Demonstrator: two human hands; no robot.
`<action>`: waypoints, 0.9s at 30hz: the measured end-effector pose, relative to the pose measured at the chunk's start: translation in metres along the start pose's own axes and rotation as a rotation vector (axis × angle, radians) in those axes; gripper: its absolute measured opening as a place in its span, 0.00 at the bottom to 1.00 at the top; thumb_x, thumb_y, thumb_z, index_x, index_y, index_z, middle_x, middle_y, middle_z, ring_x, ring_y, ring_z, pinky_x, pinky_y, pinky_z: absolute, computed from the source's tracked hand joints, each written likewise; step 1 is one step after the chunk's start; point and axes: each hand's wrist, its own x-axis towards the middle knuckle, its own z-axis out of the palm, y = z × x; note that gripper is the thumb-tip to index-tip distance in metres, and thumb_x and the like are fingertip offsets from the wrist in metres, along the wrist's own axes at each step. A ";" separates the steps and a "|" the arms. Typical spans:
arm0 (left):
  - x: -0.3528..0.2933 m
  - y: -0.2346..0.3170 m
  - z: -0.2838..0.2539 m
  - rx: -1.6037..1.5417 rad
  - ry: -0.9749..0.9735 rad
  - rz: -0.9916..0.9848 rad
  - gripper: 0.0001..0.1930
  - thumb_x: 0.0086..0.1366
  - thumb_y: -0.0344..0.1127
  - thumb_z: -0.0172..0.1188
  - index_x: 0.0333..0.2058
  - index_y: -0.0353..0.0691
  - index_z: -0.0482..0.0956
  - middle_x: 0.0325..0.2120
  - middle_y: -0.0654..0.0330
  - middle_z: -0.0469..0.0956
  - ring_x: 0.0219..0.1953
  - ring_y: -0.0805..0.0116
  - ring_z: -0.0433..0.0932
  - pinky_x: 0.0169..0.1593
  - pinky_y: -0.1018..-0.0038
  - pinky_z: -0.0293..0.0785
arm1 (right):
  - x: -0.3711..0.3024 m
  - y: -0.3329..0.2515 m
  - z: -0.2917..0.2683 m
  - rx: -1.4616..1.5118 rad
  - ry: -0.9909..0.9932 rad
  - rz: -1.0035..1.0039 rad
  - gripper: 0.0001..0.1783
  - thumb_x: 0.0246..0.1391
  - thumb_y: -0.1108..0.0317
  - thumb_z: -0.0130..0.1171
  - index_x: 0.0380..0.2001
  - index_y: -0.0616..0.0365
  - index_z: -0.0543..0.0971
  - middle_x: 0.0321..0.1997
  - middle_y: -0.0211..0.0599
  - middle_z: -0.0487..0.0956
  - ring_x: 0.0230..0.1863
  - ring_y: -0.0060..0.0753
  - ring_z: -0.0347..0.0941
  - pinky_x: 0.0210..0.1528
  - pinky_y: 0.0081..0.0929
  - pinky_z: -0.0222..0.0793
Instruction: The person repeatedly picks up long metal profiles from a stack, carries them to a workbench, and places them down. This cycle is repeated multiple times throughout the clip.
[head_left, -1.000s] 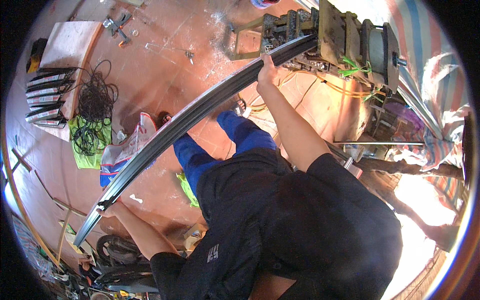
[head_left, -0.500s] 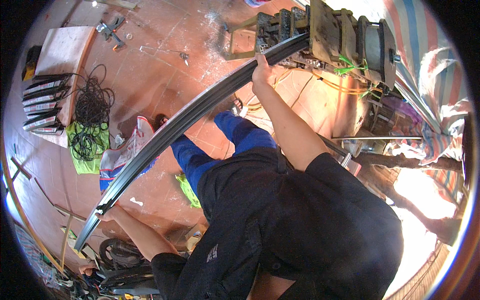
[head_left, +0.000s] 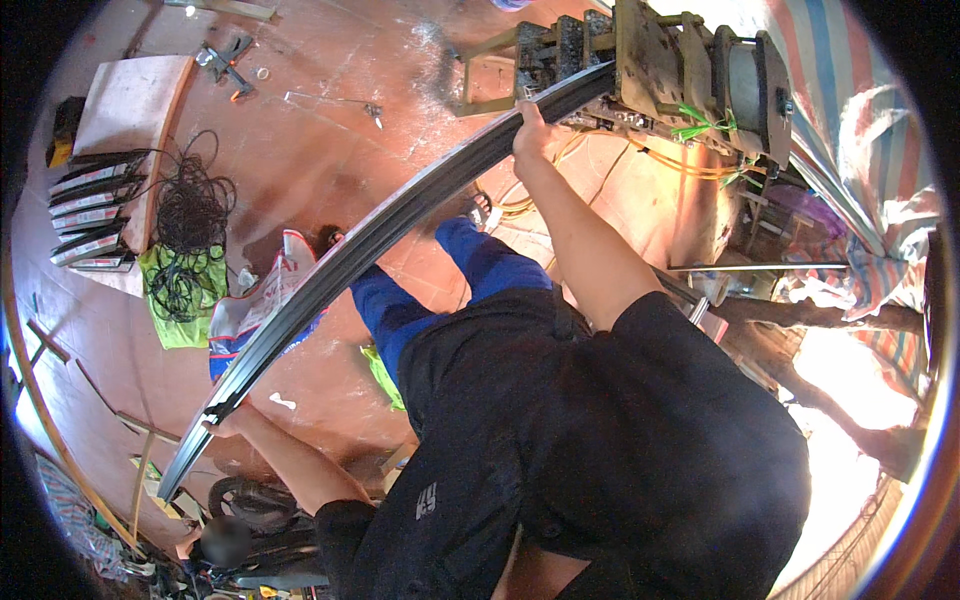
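A long dark-grey grooved profile bar [head_left: 400, 220], with a shiny metallic face toward its near end, runs slantwise across my front from lower left to upper right. My left hand [head_left: 228, 420] is closed around it close to the near-left end, beside a small black piece on the bar. Farther up, my right hand [head_left: 533, 130] grips the bar's edge, its fingers partly hidden behind it. The bar's far end meets a machine-like stand with wooden plates [head_left: 640, 60]; how it sits there is hidden.
A wooden board [head_left: 130, 105] with several packaged strips [head_left: 95, 215] lies at left. Beside it are a tangled black cord [head_left: 190, 205] and a green bag [head_left: 180, 320]. Clamp-like tools [head_left: 228, 68] lie on the tiled floor. Yellow hoses [head_left: 690, 170] run under the stand; a dark wheel [head_left: 245, 497] stands lower left.
The whole view has shifted slightly. Both hands keep their hold on the bar, which stays at nearly the same slant with its far end at the stand.
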 end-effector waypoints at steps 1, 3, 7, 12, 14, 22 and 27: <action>-0.003 0.002 0.001 -0.016 -0.009 -0.032 0.37 0.63 0.67 0.41 0.53 0.40 0.76 0.45 0.40 0.81 0.46 0.35 0.83 0.49 0.36 0.79 | 0.006 0.005 0.000 -0.024 0.004 0.014 0.32 0.53 0.49 0.65 0.51 0.65 0.79 0.49 0.41 0.79 0.48 0.38 0.73 0.58 0.37 0.68; -0.011 0.004 0.006 -0.161 -0.116 -0.098 0.36 0.63 0.67 0.42 0.53 0.41 0.76 0.46 0.41 0.81 0.45 0.36 0.83 0.48 0.36 0.79 | 0.021 0.017 -0.007 -0.093 -0.102 0.031 0.30 0.54 0.48 0.64 0.46 0.65 0.82 0.46 0.41 0.80 0.48 0.37 0.73 0.56 0.37 0.68; -0.025 0.006 0.015 -0.093 0.004 -0.097 0.34 0.62 0.69 0.42 0.49 0.47 0.76 0.44 0.40 0.81 0.42 0.36 0.83 0.46 0.37 0.80 | 0.056 0.040 -0.012 -0.301 -0.063 -0.160 0.41 0.50 0.34 0.62 0.45 0.67 0.85 0.46 0.55 0.84 0.49 0.52 0.79 0.58 0.43 0.71; -0.033 0.013 0.016 -0.171 -0.056 -0.277 0.36 0.60 0.70 0.42 0.44 0.41 0.77 0.42 0.37 0.81 0.43 0.35 0.82 0.51 0.37 0.78 | 0.072 0.057 -0.008 -0.249 -0.056 -0.129 0.35 0.49 0.41 0.65 0.46 0.64 0.82 0.41 0.45 0.82 0.42 0.44 0.77 0.50 0.42 0.73; -0.033 0.016 0.015 -0.190 -0.058 -0.346 0.39 0.58 0.72 0.43 0.47 0.41 0.77 0.44 0.39 0.81 0.45 0.36 0.81 0.53 0.37 0.77 | 0.067 0.052 -0.005 -0.209 -0.005 -0.008 0.41 0.47 0.34 0.64 0.46 0.65 0.84 0.42 0.48 0.84 0.43 0.46 0.80 0.51 0.44 0.73; -0.031 0.018 0.011 -0.253 -0.034 -0.381 0.41 0.60 0.74 0.43 0.55 0.43 0.74 0.47 0.48 0.78 0.48 0.41 0.81 0.51 0.39 0.80 | -0.010 -0.031 -0.014 -0.214 -0.070 0.181 0.34 0.46 0.37 0.71 0.39 0.61 0.87 0.37 0.44 0.85 0.34 0.39 0.82 0.35 0.38 0.78; -0.036 0.019 0.006 -0.253 -0.113 -0.365 0.43 0.62 0.77 0.41 0.56 0.44 0.72 0.49 0.49 0.76 0.52 0.39 0.77 0.56 0.32 0.75 | -0.037 -0.060 -0.018 -0.287 -0.066 0.196 0.38 0.43 0.35 0.74 0.38 0.62 0.84 0.37 0.41 0.83 0.33 0.38 0.81 0.27 0.39 0.77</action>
